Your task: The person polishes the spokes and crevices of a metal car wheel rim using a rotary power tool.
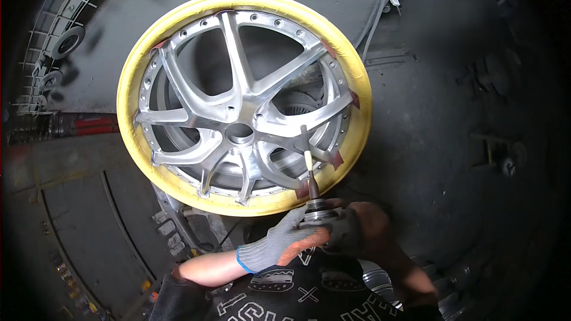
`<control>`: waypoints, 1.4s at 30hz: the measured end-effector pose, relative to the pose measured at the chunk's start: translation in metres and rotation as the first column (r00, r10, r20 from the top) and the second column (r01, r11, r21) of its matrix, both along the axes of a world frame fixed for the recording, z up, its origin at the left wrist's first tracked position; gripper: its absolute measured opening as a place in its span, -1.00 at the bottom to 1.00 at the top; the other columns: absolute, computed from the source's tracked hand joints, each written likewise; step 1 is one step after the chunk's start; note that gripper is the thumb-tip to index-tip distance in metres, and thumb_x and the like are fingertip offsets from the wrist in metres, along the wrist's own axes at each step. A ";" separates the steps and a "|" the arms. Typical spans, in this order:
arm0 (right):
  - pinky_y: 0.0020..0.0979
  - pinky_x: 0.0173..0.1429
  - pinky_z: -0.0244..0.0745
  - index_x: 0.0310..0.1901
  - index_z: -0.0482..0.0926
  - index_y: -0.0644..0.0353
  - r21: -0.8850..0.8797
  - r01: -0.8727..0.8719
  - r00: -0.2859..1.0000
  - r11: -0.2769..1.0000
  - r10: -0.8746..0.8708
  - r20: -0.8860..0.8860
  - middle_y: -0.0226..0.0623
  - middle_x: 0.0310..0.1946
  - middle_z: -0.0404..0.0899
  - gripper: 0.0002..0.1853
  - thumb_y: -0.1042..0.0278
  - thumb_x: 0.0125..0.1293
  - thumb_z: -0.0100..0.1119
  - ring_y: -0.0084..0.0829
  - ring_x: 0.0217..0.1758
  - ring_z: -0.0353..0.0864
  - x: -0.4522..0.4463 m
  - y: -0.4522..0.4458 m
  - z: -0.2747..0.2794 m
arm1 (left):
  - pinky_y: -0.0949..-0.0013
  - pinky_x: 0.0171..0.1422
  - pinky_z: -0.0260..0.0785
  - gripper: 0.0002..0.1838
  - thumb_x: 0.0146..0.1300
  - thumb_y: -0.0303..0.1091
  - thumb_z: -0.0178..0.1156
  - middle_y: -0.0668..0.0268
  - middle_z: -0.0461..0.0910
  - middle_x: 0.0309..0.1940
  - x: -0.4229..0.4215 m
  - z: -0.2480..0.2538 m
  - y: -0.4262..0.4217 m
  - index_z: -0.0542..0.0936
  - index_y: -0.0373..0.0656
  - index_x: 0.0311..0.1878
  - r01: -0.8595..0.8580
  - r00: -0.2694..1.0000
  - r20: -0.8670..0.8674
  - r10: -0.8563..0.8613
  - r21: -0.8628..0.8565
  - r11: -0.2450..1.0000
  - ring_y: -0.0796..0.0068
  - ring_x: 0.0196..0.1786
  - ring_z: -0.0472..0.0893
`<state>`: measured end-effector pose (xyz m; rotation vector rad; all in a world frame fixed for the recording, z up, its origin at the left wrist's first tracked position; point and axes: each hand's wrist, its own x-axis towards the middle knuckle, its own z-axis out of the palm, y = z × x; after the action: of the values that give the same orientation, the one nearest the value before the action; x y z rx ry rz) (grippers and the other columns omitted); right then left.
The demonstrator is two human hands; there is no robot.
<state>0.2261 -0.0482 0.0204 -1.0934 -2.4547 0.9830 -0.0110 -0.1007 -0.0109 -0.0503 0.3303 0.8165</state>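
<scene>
An alloy wheel (pixel 241 98) with bare metal spokes faces me, its outer rim wrapped in yellow masking tape (pixel 126 92). Dark red patches sit between several spoke ends and the tape. My left hand (pixel 288 239), in a grey glove with an orange palm, is closed around the front of a die grinder (pixel 320 213). In shadow, my right hand (pixel 370 221) grips the grinder's body from the right; its fingers are partly hidden. The grinder's long shaft points up over the lower right spokes, its narrow tip (pixel 305 138) at a spoke. Whether the tip touches metal I cannot tell.
A cable (pixel 380 6) runs down the wall at upper right. Wheeled metal racks (pixel 66 43) stand at upper left, with a red object (pixel 95 126) below them. More metal rims (pixel 379 279) lie low right, beside my body. Dark floor surrounds the wheel.
</scene>
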 end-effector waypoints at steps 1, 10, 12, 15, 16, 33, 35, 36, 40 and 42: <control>-0.08 0.01 0.59 -0.01 0.50 0.32 0.034 0.024 0.999 0.999 -0.022 -0.040 -0.04 -0.14 0.58 -0.26 -0.13 0.00 0.59 0.00 -0.10 0.67 -0.009 -0.002 -0.001 | 0.47 0.34 0.41 -0.44 0.54 -0.41 -0.06 0.05 0.49 0.29 -0.007 0.005 0.000 0.19 -0.35 0.54 0.011 0.999 -0.037 -0.011 0.013 1.000 0.47 0.23 0.57; -0.06 0.07 0.60 0.05 0.46 0.39 0.056 0.072 0.997 0.996 -0.071 -0.019 0.04 -0.10 0.57 -0.22 -0.09 0.00 0.54 0.04 -0.06 0.67 -0.062 -0.025 0.007 | 0.27 0.53 0.30 -0.32 0.45 -0.19 0.08 -0.03 0.40 0.39 -0.053 0.013 -0.010 0.22 -0.40 0.51 0.080 0.930 -0.367 -0.026 0.132 0.988 0.31 0.41 0.46; -0.07 0.07 0.60 0.05 0.46 0.40 0.051 0.096 0.995 0.994 -0.095 -0.022 0.04 -0.10 0.57 -0.23 -0.07 0.00 0.54 0.04 -0.06 0.67 -0.076 -0.027 0.010 | 0.25 0.47 0.38 -0.21 0.27 -0.23 0.34 0.06 0.48 0.33 -0.065 0.012 -0.013 0.27 -0.38 0.48 0.034 0.945 -0.327 -0.021 0.034 0.999 0.32 0.34 0.53; -0.07 0.07 0.61 0.08 0.45 0.42 0.066 0.095 0.995 0.993 -0.092 -0.042 0.05 -0.10 0.58 -0.23 -0.03 0.00 0.53 0.04 -0.06 0.67 -0.090 -0.026 0.013 | 0.18 0.45 0.42 -0.22 0.28 -0.23 0.34 0.02 0.49 0.31 -0.078 0.017 -0.014 0.28 -0.38 0.47 -0.033 0.940 -0.341 0.022 -0.026 0.999 0.27 0.30 0.57; -0.08 0.07 0.61 0.09 0.44 0.43 0.066 0.095 0.995 0.993 -0.093 -0.036 0.05 -0.10 0.58 -0.22 -0.02 0.00 0.53 0.04 -0.06 0.67 -0.094 -0.027 0.011 | 0.16 0.43 0.44 -0.21 0.27 -0.21 0.36 0.01 0.51 0.30 -0.084 0.016 -0.013 0.28 -0.37 0.47 -0.026 0.944 -0.329 0.014 -0.034 0.999 0.24 0.28 0.59; -0.04 0.05 0.58 0.00 0.50 0.37 0.167 0.022 1.000 0.986 -0.021 -0.008 -0.01 -0.16 0.58 -0.45 0.14 0.11 0.45 0.03 -0.10 0.64 -0.011 0.013 0.036 | 0.22 0.46 0.26 -0.52 0.54 -0.40 -0.05 0.01 0.41 0.28 -0.018 0.032 0.026 0.23 -0.40 0.43 0.159 0.896 -0.440 -0.065 0.181 0.971 0.18 0.31 0.48; -0.04 0.05 0.57 0.00 0.51 0.36 0.174 -0.005 0.998 0.985 -0.006 0.062 0.00 -0.14 0.57 -0.52 0.21 0.15 0.39 0.04 -0.08 0.63 0.008 0.021 0.030 | 0.26 0.41 0.28 -0.55 0.54 -0.42 -0.06 0.05 0.42 0.23 0.000 0.023 0.033 0.25 -0.39 0.40 0.158 0.909 -0.410 -0.072 0.181 0.971 0.22 0.27 0.49; -0.04 0.05 0.57 0.00 0.51 0.36 0.174 -0.009 0.998 0.985 -0.002 0.063 0.00 -0.14 0.57 -0.52 0.21 0.15 0.39 0.04 -0.08 0.63 0.015 0.026 0.030 | 0.28 0.38 0.29 -0.57 0.54 -0.42 -0.07 0.07 0.42 0.21 0.010 0.018 0.039 0.26 -0.39 0.39 0.150 0.916 -0.395 -0.069 0.180 0.972 0.24 0.24 0.50; -0.01 0.08 0.55 0.02 0.50 0.36 0.161 0.092 0.994 0.983 -0.100 0.045 0.06 -0.09 0.57 -0.51 0.27 0.09 0.36 0.09 -0.04 0.61 0.041 0.046 0.024 | 0.37 0.28 0.34 -0.63 0.55 -0.45 -0.09 0.14 0.44 0.11 0.047 -0.004 0.057 0.30 -0.37 0.33 0.101 0.946 -0.322 -0.037 0.183 0.978 0.32 0.14 0.52; 0.00 0.11 0.55 0.03 0.50 0.36 0.117 0.108 0.992 0.987 -0.114 0.049 0.08 -0.07 0.57 -0.49 0.28 0.06 0.36 0.11 -0.02 0.61 0.054 0.054 0.019 | 0.41 0.22 0.36 -0.66 0.55 -0.46 -0.10 0.17 0.45 0.05 0.061 -0.014 0.064 0.32 -0.37 0.30 0.078 0.959 -0.282 -0.024 0.181 0.980 0.36 0.09 0.54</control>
<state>0.2805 0.0058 0.0391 -1.2192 -2.4297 0.7786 0.0498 -0.0367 -0.0252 0.2547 0.5154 0.8009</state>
